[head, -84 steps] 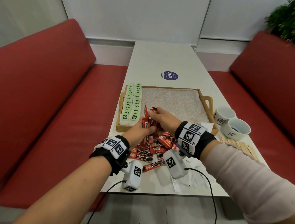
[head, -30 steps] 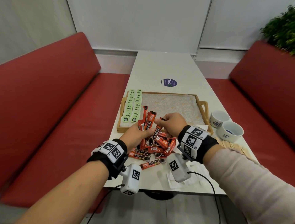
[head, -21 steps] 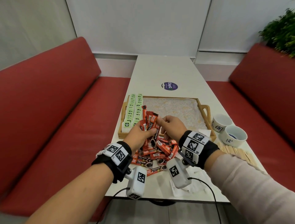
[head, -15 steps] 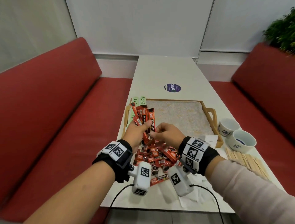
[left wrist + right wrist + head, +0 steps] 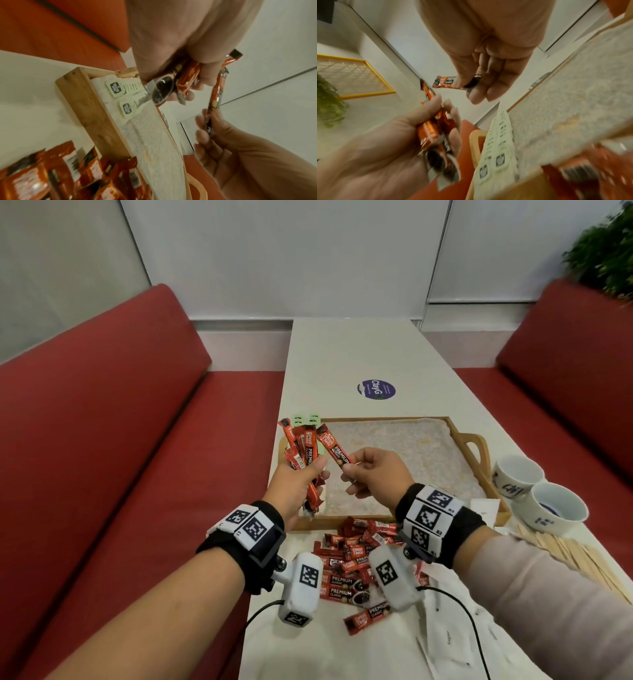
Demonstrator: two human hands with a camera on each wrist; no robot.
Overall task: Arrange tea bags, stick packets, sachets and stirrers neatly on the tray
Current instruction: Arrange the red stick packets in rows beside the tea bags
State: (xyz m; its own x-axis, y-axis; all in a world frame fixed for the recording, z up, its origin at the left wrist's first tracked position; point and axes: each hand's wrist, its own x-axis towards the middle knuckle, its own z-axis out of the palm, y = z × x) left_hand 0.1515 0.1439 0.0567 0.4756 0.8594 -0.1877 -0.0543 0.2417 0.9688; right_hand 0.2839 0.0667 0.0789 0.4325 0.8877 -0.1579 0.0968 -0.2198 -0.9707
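Left hand [image 5: 297, 481] grips a bunch of red stick packets [image 5: 301, 446], raised above the near left corner of the wooden tray [image 5: 478, 446]. Right hand [image 5: 375, 474] pinches one stick packet [image 5: 334, 448] by its lower end, just beside the bunch; contact between them unclear. Tea bags [image 5: 126, 94] sit in two rows along the tray's left edge. More packets [image 5: 356, 556] are piled on the table [image 5: 342, 354] in front of the tray; stirrers [image 5: 575, 556] lie at right.

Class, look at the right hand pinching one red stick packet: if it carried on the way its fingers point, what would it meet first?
Probably the bunch of red stick packets gripped by the left hand. The right hand points left towards it with its single stick packet leading; depth is uncertain.
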